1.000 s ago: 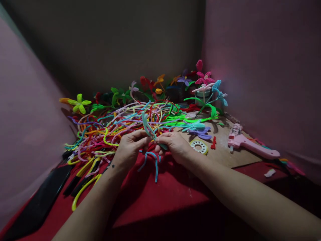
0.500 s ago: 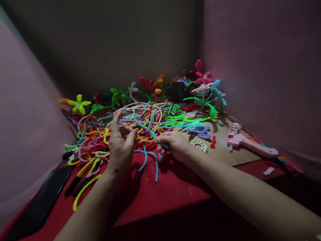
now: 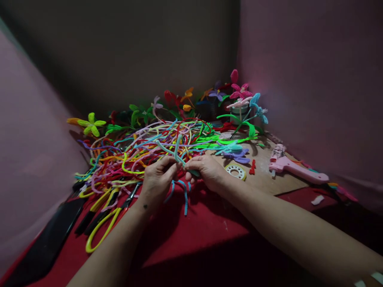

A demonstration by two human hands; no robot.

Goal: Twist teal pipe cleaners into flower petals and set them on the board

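Teal pipe-cleaner strands (image 3: 176, 151): held up before the near side of the heap of coloured strands (image 3: 140, 155), upper ends spread apart, lower ends gathered at the hands. Right hand (image 3: 206, 169): thumb and forefinger pinched on the lower ends, other fingers curled beneath. Left hand (image 3: 157, 175): thumb and forefinger almost together at the strands; cannot tell whether gripping or merely touching. Near side of heap: bent blue strands (image 3: 186, 199) on red cloth (image 3: 203, 235). Left-near edge of heap: yellow-handled scissors (image 3: 89, 245). Right of heap: tan board (image 3: 278, 187) carrying purple loops (image 3: 239, 156), white ring (image 3: 242, 174), small red piece (image 3: 253, 167) and, farthest out, pink glue gun (image 3: 295, 169). Behind heap, left: lime flower (image 3: 91, 124).
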